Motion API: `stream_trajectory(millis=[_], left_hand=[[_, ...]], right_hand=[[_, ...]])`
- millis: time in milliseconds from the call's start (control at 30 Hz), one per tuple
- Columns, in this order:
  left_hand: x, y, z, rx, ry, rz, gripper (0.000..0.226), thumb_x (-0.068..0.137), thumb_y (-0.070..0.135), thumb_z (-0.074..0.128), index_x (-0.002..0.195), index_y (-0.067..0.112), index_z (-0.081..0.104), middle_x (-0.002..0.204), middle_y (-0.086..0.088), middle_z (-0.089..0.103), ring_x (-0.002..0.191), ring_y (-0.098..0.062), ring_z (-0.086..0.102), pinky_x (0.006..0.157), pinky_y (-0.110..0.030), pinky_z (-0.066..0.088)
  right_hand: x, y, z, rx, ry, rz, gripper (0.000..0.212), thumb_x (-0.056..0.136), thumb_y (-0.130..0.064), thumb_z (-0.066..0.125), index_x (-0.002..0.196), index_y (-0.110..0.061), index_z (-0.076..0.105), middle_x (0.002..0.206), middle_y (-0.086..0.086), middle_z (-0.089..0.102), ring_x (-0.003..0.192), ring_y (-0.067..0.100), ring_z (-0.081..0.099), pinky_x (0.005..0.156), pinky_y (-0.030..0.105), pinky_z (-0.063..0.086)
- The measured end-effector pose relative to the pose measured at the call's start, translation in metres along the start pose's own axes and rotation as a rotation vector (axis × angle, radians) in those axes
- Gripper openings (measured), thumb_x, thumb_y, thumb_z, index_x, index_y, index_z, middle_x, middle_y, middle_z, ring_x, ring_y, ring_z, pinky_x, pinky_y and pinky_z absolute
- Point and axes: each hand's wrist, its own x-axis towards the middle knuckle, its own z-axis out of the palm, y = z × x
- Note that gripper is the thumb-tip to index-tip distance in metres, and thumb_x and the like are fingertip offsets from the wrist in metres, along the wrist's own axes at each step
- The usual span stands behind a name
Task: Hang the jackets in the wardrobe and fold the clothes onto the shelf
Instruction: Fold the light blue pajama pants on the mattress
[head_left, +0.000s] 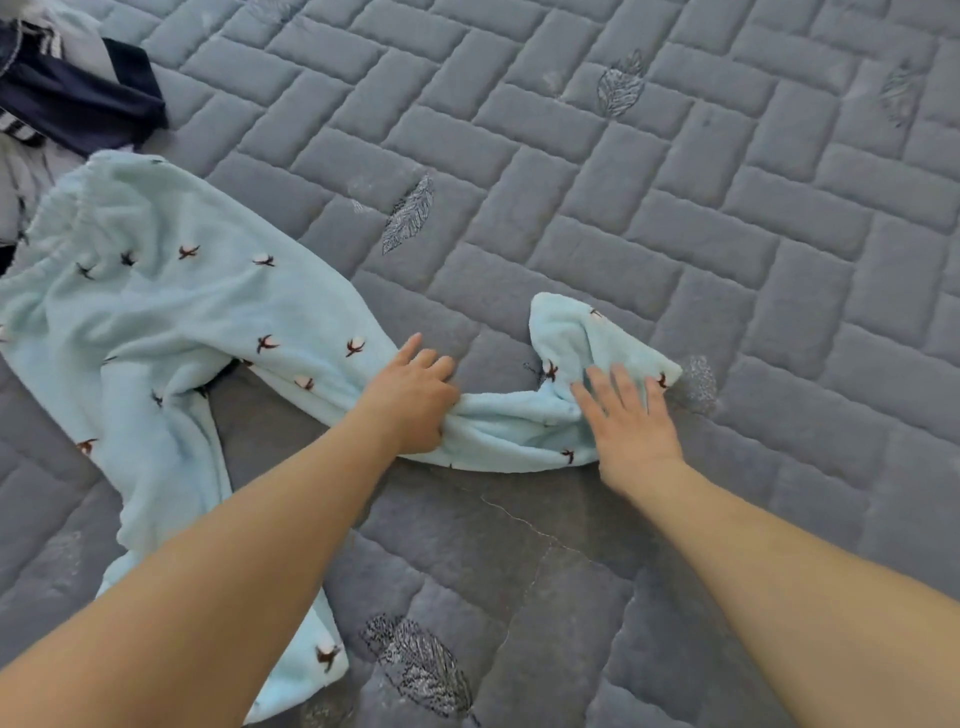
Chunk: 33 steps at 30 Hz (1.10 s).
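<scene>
Light blue fleece pyjama trousers with small brown-and-white cotton-flower prints lie spread on the grey quilted bed cover. One leg runs to the right and is twisted and bunched near its cuff. My left hand grips that leg at its bunched middle, fingers curled into the cloth. My right hand lies flat with spread fingers on the leg's end, just below the turned-up cuff. The other leg runs down under my left forearm toward the bottom edge.
A heap of other clothes, dark navy, grey and striped, sits at the top left corner beside the trousers' waistband. The quilted cover has a brick pattern with embroidered leaves and stretches wide to the right and far side.
</scene>
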Motion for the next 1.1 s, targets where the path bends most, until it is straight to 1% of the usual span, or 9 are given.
stream_trajectory(millis=[67,167,367,433,600,733,900,1000,1100], left_hand=[[-0.008,-0.003,-0.001,-0.052,0.08,-0.044,0.022,0.078,0.022,0.055,0.1,0.018,0.052,0.104,-0.004,0.053,0.092,-0.029,0.057,0.087,-0.037,0.04],[-0.03,-0.013,-0.008,-0.05,0.062,-0.322,0.02,0.08,0.018,0.056,0.099,0.016,0.049,0.094,-0.004,0.053,0.077,-0.026,0.057,0.057,-0.034,0.03],[-0.046,-0.041,-0.043,-0.15,0.01,-0.303,0.011,0.078,0.019,0.055,0.089,0.018,0.057,0.091,0.001,0.06,0.092,-0.024,0.057,0.093,-0.035,0.039],[-0.043,-0.043,-0.06,-0.321,-0.034,-0.226,0.014,0.076,0.017,0.056,0.087,0.017,0.048,0.085,-0.002,0.063,0.086,-0.024,0.058,0.11,-0.042,0.033],[-0.039,-0.032,-0.091,-0.593,-0.571,-0.299,0.05,0.066,0.063,0.05,0.103,0.03,0.044,0.106,0.001,0.059,0.096,-0.024,0.054,0.085,-0.042,0.043],[-0.031,-0.015,-0.083,-0.375,-0.348,-0.205,0.024,0.09,0.038,0.046,0.106,0.026,0.06,0.112,0.002,0.065,0.097,-0.022,0.054,0.085,-0.034,0.035],[-0.021,0.0,-0.079,-0.691,-0.063,-0.123,0.014,0.099,0.019,0.048,0.101,0.014,0.061,0.099,-0.001,0.066,0.096,-0.023,0.059,0.087,-0.038,0.046],[-0.02,-0.002,-0.085,-0.659,0.034,-0.115,0.014,0.103,0.025,0.045,0.102,0.019,0.058,0.096,-0.001,0.066,0.092,-0.024,0.058,0.086,-0.039,0.046],[-0.02,-0.01,-0.092,-0.467,0.148,-0.146,0.015,0.103,0.03,0.04,0.096,0.02,0.049,0.089,-0.006,0.065,0.085,-0.032,0.06,0.072,-0.04,0.043]], right_hand=[[0.009,0.005,-0.004,-0.024,0.046,0.003,0.067,0.09,-0.023,0.053,0.149,-0.02,0.023,0.158,0.007,0.01,0.149,0.033,-0.001,0.12,0.053,0.0],[0.011,0.011,-0.02,-0.03,0.113,-0.056,0.037,0.089,-0.024,0.051,0.125,-0.019,0.053,0.137,0.006,0.046,0.142,0.032,0.024,0.121,0.05,0.007],[-0.021,0.042,-0.065,0.471,-0.279,-0.085,0.018,0.082,-0.025,0.052,0.096,-0.022,0.043,0.098,0.004,0.059,0.085,0.024,0.054,0.068,0.034,0.039],[-0.036,0.064,-0.078,0.518,-0.437,-0.072,0.03,0.078,-0.031,0.059,0.103,-0.022,0.045,0.103,0.003,0.058,0.088,0.021,0.057,0.069,0.033,0.043],[-0.067,0.084,-0.076,0.981,-0.943,0.058,0.06,0.081,-0.075,0.053,0.127,-0.036,0.056,0.101,-0.006,0.072,0.088,0.016,0.067,0.09,0.037,0.05],[-0.053,0.052,-0.035,0.971,-0.604,0.104,0.051,0.104,-0.041,0.034,0.152,-0.023,0.029,0.096,0.011,0.069,0.081,0.025,0.064,0.091,0.039,0.05],[-0.04,-0.012,0.005,0.579,-0.482,-0.048,0.071,0.082,-0.052,0.063,0.144,-0.028,0.036,0.142,0.008,0.033,0.135,0.032,0.029,0.108,0.046,0.033],[-0.039,-0.026,0.015,0.597,-0.287,-0.032,0.035,0.086,-0.033,0.058,0.119,-0.02,0.055,0.127,0.007,0.042,0.126,0.03,0.038,0.101,0.04,0.035],[-0.042,-0.006,0.004,1.011,-0.328,0.026,0.011,0.085,-0.013,0.052,0.082,-0.018,0.043,0.088,0.002,0.049,0.082,0.02,0.05,0.065,0.033,0.035]])
